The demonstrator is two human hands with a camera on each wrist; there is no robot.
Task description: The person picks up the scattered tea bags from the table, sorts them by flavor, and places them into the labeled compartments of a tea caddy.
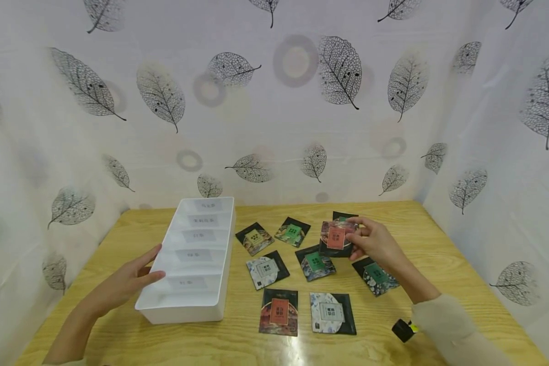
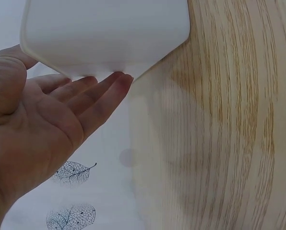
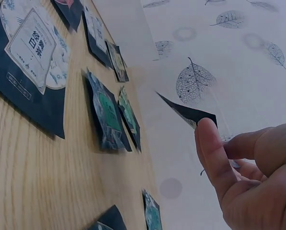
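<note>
My right hand (image 1: 372, 243) pinches a red-labelled tea sachet (image 1: 336, 239) by its right edge, above the other sachets. In the right wrist view this sachet (image 3: 193, 114) shows nearly edge-on between thumb and fingers. My left hand (image 1: 125, 282) holds the left side of a long white divided box (image 1: 224, 274), thumb over the rim. In the left wrist view the fingers (image 2: 102, 103) lie against the box's outside, tips at its lower edge. Paper labels mark the box's several compartments, where no sachets show.
Around the held sachet lie green-labelled sachets (image 1: 314, 262), partly overlapped by it. Closer in are another red-labelled sachet (image 1: 279, 312) and white-labelled ones (image 1: 332, 312); a yellow-labelled sachet (image 1: 254, 238) lies by the box. A small black object (image 1: 402, 330) sits by the right sleeve. Leaf-patterned curtain (image 1: 274, 117) encloses the wooden table (image 1: 238, 345).
</note>
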